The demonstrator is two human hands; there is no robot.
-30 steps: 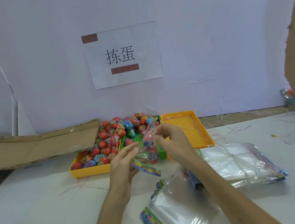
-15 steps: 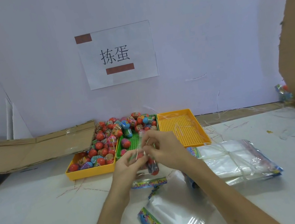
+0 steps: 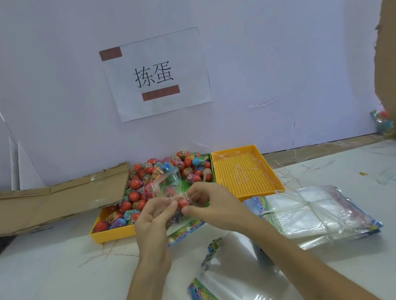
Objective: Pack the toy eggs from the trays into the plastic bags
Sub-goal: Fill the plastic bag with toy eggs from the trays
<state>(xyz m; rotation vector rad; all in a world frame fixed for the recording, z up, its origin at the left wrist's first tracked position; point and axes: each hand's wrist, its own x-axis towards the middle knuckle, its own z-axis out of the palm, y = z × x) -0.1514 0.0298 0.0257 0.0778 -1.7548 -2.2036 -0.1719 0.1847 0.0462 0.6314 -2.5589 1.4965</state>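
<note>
Nearest you on the white bench (image 3: 45,285) lies a flat clear plastic bag with a colourful printed edge (image 3: 236,286); above it your left hand (image 3: 151,222) and right hand (image 3: 215,206) pinch a clear bag holding red toy eggs (image 3: 182,202), just before the yellow and green trays of eggs (image 3: 117,233).

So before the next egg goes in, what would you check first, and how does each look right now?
1. Bag held by both hands: ok, left hand and right hand pinch it.
2. Egg inside the bag: cannot tell, plastic is blurred.
3. Bag mouth open: cannot tell.
4. More eggs within reach: ok, the left yellow tray and green tray hold plenty.
5. Spare bags ready: ok, a bundle lies right of the hands.
6. Right yellow tray: no eggs in it.
</note>
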